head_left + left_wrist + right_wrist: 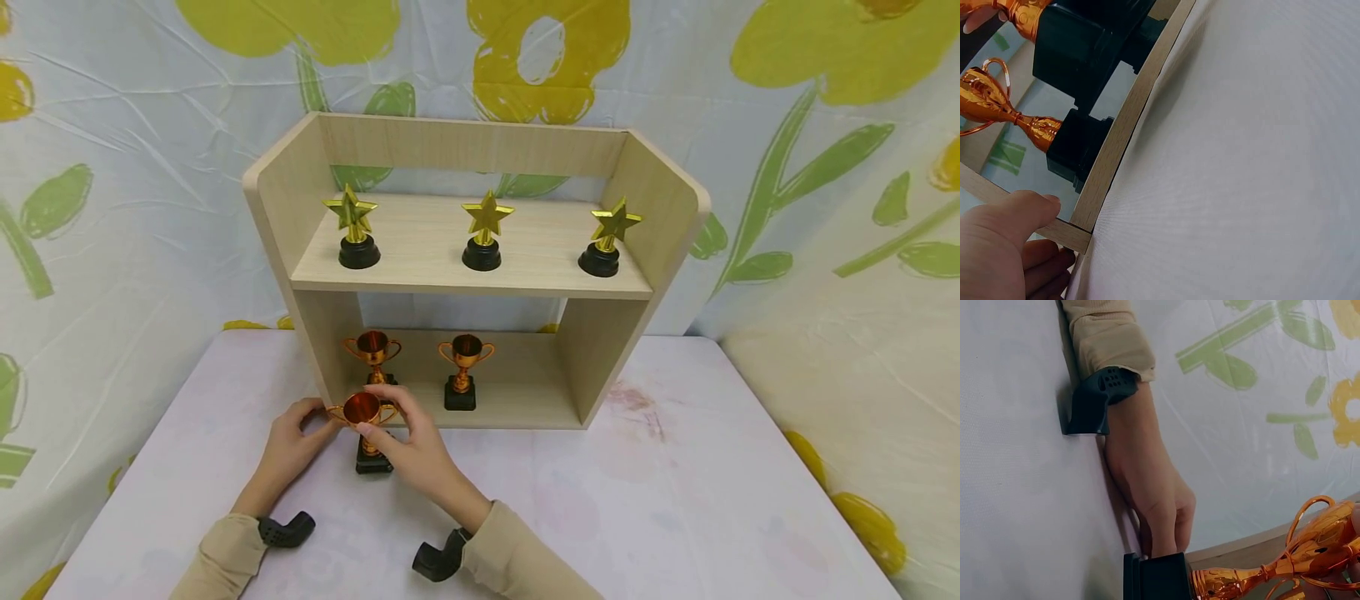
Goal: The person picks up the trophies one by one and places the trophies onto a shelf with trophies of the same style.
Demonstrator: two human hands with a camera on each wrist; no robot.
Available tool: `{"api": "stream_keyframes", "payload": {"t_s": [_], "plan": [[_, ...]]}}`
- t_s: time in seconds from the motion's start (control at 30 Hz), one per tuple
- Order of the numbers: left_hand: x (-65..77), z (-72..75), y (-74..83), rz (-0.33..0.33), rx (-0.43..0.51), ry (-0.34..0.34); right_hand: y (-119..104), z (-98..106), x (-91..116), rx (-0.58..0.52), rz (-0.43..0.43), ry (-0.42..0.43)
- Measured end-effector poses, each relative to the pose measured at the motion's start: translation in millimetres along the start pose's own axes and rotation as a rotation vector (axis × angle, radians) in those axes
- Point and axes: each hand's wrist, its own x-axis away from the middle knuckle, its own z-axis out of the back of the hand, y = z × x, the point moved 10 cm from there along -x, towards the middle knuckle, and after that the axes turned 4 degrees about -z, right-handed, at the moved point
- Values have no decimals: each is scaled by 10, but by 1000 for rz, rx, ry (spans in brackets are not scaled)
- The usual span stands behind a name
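My right hand [420, 450] holds a copper-coloured trophy cup [372, 461] with a black base by its bowl, thumb on the near side. The cup is upright in front of the shelf's lower left part. My left hand [291, 447] grips the bottom front corner of the wooden shelf [480, 291]; in the left wrist view its thumb lies inside the side panel [1063, 234] and its fingers outside. Just behind the held cup, a matching trophy cup [372, 346] stands on the lower board, partly hidden. Another trophy cup [461, 392] stands mid-board.
On the upper board stand three gold star trophies: left [359, 252], middle [482, 253] and right [599, 260]. The shelf sits on a pale cloth-covered table [675, 500]. A flower-print curtain [150, 208] hangs behind and at the sides.
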Motion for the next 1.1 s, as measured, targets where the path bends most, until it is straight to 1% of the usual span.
{"api": "stream_keyframes", "payload": {"t_s": [0.2, 0.33, 0.47, 0.57, 0.73, 0.9, 0.97, 1.1], "plan": [[2, -19, -16, 16, 6, -18, -48, 71, 20, 3, 16, 8], [3, -20, -22, 27, 1, -26, -44, 108, 25, -9, 6, 9], [4, -20, -20, 32, -7, -26, -46, 149, 35, 4, -11, 12], [2, -18, -17, 38, -1, -23, -71, 184, 39, 8, -8, 23], [0, -16, -20, 39, -1, -23, -127, 222, 46, -10, 26, 38], [3, -22, -16, 36, -2, -21, -160, 265, 63, -52, 48, 52], [4, -23, -14, 38, -1, -21, -162, 288, 67, -73, 44, 54], [4, -21, -18, 41, 3, -27, -145, 324, 81, -78, 38, 57]]}}
